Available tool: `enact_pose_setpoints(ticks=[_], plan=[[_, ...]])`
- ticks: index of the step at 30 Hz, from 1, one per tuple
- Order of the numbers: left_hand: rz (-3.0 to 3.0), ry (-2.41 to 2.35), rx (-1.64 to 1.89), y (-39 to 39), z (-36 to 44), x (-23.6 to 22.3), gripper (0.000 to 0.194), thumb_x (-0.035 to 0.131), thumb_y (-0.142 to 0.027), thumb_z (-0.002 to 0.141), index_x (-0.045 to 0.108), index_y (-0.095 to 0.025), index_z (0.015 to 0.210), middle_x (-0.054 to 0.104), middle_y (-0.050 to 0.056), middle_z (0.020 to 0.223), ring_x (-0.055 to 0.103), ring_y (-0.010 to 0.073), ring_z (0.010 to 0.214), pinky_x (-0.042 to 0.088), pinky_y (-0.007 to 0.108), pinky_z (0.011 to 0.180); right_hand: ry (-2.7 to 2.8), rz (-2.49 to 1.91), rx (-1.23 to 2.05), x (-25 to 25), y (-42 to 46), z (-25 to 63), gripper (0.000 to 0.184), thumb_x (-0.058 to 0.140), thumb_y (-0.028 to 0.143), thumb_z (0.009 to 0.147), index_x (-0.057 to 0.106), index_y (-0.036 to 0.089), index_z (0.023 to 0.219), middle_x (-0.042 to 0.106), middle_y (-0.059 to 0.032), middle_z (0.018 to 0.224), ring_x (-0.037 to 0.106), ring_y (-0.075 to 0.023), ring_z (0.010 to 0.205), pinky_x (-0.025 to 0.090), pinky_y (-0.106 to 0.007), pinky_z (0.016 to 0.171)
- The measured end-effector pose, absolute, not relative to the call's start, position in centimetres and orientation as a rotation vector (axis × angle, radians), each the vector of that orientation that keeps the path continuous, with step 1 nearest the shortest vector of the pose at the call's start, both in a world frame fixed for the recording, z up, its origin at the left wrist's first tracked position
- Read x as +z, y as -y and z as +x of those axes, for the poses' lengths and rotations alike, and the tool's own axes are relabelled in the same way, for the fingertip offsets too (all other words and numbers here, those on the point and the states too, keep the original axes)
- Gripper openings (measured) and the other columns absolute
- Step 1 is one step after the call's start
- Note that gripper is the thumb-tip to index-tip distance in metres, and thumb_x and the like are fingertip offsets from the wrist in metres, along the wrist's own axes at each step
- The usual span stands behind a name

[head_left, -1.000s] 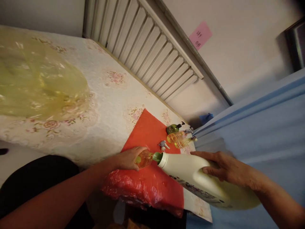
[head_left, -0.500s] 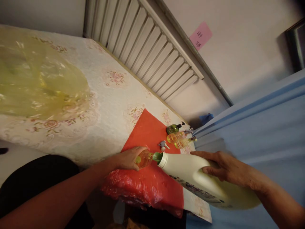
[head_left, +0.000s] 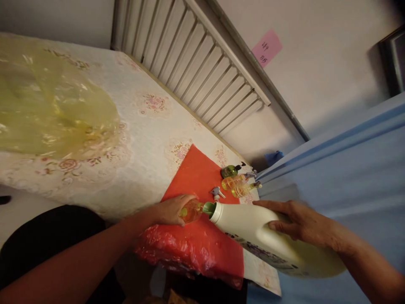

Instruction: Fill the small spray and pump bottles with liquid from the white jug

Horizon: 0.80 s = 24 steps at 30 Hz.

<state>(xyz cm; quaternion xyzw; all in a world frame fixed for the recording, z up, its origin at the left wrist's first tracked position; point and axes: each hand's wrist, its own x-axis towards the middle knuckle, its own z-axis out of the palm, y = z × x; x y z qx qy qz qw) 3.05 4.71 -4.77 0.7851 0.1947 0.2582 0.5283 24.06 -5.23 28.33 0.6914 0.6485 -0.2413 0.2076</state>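
My left hand is wrapped round a small clear orange-tinted bottle above the red plastic sheet. With my right hand I grip a large pale jug, tilted so that its open mouth points left. The jug's green spout meets the small bottle's neck; whether liquid runs between them is too small to tell. A grey-and-white spray head lies loose on the red sheet, just beyond the jug's mouth.
Near the wall stand a green pump bottle and two yellowish bottles, one an amber bottle. A yellow plastic bag covers the left of the flowered tablecloth. A radiator lines the back; a blue curtain hangs at right.
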Motion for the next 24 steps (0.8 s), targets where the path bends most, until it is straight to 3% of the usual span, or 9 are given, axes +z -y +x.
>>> enact_pose_setpoints(ticks=[6,17,24], plan=[[1.885,-0.467,0.626,-4.7,3.1,-4.7,0.095,0.074,-0.017,0.056,0.034,-0.029,0.141,0.046,0.006,0.145,0.041,0.0318,0.136,0.034,0.043,0.113,-1.800,1.924,-0.669,28.3,5.3,24.4,0.061,0.051,0.057,0.088,0.049,0.026,0.140,0.071,-0.0036,0.092,0.063,-0.0218,0.075,0.050,-0.029,0.066],[1.887,-0.488,0.610,-4.4,2.8,-3.8,0.094,0.073,-0.016,0.057,0.033,-0.031,0.141,0.044,0.006,0.148,0.040,0.0314,0.136,0.034,0.045,0.112,-1.822,1.912,-0.700,28.4,5.2,24.4,0.060,0.052,0.055,0.089,0.049,0.025,0.141,0.072,-0.0055,0.107,0.066,-0.0245,0.085,0.051,-0.029,0.072],[1.879,-0.486,0.613,-4.5,2.9,-4.1,0.094,0.073,-0.015,0.056,0.035,-0.028,0.141,0.045,0.008,0.146,0.042,0.0323,0.135,0.035,0.045,0.112,-1.809,1.896,-0.653,28.5,5.2,24.2,0.060,0.050,0.056,0.090,0.048,0.024,0.141,0.072,-0.0052,0.100,0.065,-0.0238,0.081,0.050,-0.031,0.072]])
